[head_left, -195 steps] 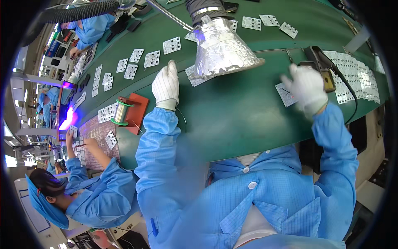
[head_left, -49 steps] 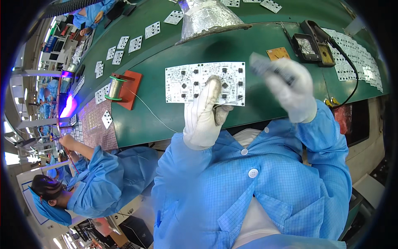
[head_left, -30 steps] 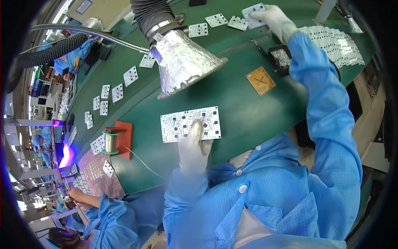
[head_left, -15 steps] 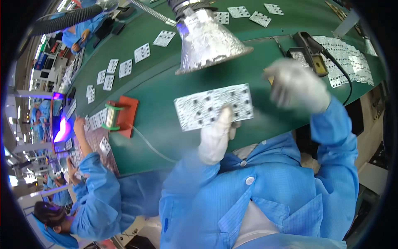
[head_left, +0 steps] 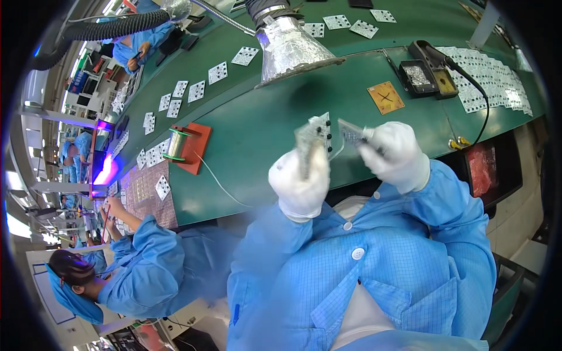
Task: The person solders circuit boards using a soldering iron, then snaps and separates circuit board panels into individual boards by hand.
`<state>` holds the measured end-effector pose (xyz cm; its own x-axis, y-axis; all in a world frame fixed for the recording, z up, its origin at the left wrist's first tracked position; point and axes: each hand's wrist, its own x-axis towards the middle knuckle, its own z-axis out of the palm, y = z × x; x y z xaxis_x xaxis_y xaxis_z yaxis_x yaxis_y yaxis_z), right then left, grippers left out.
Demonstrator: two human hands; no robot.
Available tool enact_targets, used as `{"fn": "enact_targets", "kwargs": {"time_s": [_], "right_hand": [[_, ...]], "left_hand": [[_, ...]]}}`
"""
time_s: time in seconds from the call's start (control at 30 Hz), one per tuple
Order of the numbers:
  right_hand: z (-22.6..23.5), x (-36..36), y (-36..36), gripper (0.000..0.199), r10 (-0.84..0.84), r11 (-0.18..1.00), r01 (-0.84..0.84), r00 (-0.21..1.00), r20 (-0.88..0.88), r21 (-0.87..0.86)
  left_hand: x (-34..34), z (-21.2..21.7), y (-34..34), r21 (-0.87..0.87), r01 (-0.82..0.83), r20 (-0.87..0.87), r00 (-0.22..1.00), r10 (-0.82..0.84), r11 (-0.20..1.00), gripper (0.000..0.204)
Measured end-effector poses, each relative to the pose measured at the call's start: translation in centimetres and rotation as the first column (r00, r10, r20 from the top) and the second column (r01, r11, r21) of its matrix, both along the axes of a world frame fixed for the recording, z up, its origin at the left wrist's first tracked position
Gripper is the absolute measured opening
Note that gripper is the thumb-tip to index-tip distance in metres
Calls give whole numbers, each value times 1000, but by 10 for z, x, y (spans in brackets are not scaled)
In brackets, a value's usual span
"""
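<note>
left hand (head_left: 300, 182) gripping a tilted circuit board (head_left: 319, 130) above the green table (head_left: 252, 146), right hand (head_left: 397, 155) pinching a flat grey piece (head_left: 350, 133) just beside it, black box (head_left: 419, 90) holding silvery material (head_left: 417, 75) farther right

Green bench (head_left: 263, 158) stretches ahead of the grip. Left of left hand (head_left: 300, 184): red spool stand (head_left: 201, 146), then patterned mat (head_left: 146, 190). Ahead-left of that hand: loose white boards (head_left: 218, 73). Ahead of right hand (head_left: 398, 155): brown square plate (head_left: 386, 97), dark holder (head_left: 426, 51) beyond. Farther right: overlapping white boards (head_left: 492, 82).
</note>
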<state>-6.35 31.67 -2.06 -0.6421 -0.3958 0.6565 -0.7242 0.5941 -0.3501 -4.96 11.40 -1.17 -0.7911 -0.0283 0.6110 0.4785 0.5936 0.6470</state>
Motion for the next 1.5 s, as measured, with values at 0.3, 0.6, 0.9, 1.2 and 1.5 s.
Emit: {"fn": "enact_targets", "kwargs": {"time_s": [0.3,0.6,0.9,1.2,1.5], "right_hand": [[18,5,17,32,332,795,212,631,701,-568],[13,-8,21,27,-35,984,94,935,-354,152],[-27,-27,20,23,211,974,-224,933,291,15],[-12,-48,27,25,148,983,-39,749,646,-180],[61,-204,158,32,-228,885,441,687,690,-147]], "left_hand": [[-1,19,-5,365,117,370,892,-260,924,34],[-6,5,2,534,52,412,855,-314,844,38],[-26,11,-22,788,2,463,657,-595,616,19],[-27,5,-16,-59,174,128,978,-165,983,31],[-99,4,-116,709,-249,425,897,-118,660,23]]}}
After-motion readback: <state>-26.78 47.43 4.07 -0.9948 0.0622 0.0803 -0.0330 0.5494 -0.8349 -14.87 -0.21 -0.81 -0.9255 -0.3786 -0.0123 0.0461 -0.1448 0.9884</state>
